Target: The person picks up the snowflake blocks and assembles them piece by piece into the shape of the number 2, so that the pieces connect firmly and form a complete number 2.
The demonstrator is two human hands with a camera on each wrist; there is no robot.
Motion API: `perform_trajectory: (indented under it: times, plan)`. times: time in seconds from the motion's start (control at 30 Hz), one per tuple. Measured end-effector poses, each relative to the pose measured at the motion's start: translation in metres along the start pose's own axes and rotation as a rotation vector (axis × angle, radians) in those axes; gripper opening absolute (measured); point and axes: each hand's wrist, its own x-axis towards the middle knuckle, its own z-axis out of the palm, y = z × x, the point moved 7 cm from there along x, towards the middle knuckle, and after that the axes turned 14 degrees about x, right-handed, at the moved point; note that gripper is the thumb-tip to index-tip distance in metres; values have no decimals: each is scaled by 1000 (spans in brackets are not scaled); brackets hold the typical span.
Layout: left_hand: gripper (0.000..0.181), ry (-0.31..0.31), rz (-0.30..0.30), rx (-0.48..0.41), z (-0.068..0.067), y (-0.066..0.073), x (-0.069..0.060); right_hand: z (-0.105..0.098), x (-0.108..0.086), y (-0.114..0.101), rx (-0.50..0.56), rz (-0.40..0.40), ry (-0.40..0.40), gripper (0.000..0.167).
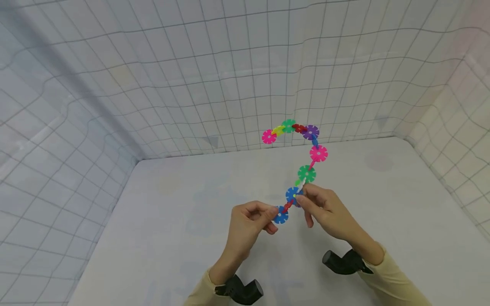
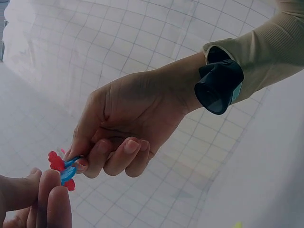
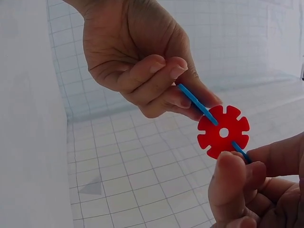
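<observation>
A chain of notched plastic discs in several colours runs up and away from the hands. My left hand point(image 1: 245, 225) pinches the blue disc point(image 1: 283, 218) at its near end. Edge-on between the two hands sits a red disc point(image 3: 236, 126), with a blue disc slotted into either side in the right wrist view. My right hand point(image 1: 325, 210) pinches the second blue disc point(image 1: 290, 192) between thumb and fingers. Above it come a white disc point(image 1: 302, 184), a green disc point(image 1: 304, 171) and a pink disc point(image 1: 321, 149). The far end curves left to another pink disc point(image 1: 266, 137).
A pale tabletop point(image 1: 172, 233) lies under the hands. White sheeting with a dark grid point(image 1: 229, 85) rises at the back and both sides. Black wrist cameras point(image 1: 245, 291) are strapped over the sleeves.
</observation>
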Motion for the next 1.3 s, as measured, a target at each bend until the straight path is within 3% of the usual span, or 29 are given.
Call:
perform_trajectory:
  times: [0.17, 0.23, 0.43, 0.57, 0.63, 0.77, 0.9, 1.0, 1.13, 1.3]
  plan:
    - [19, 32, 62, 14, -2, 6, -3, 1, -1, -1, 23, -25, -30, 19]
    - [16, 56, 128, 26, -2, 12, -5, 1, -1, -3, 45, -55, -43, 17]
    - [6, 109, 410, 32, -2, 34, -14, 2, -2, -8, 127, -104, -85, 25]
    - [9, 94, 473, 27, -2, 40, -16, 1, -3, -8, 147, -99, -100, 26]
    - [9, 67, 450, 26, -2, 39, -15, 1, -3, -8, 148, -112, -101, 27]
    - [12, -26, 333, 40, -1, 31, -10, 0, -2, -9, 112, -131, -90, 24]
    - [15, -150, 215, 96, 1, 24, -5, 1, -1, -6, 50, -117, -69, 21]
    - [17, -210, 144, 152, 1, 19, -3, 3, 0, -2, 15, -108, -60, 23]
    - [17, -220, 84, 176, 0, 10, 1, 5, 1, 3, -6, -91, -59, 22]
    - [13, -200, 46, 136, -2, 1, 7, 6, 4, 10, -31, -41, -56, 20]
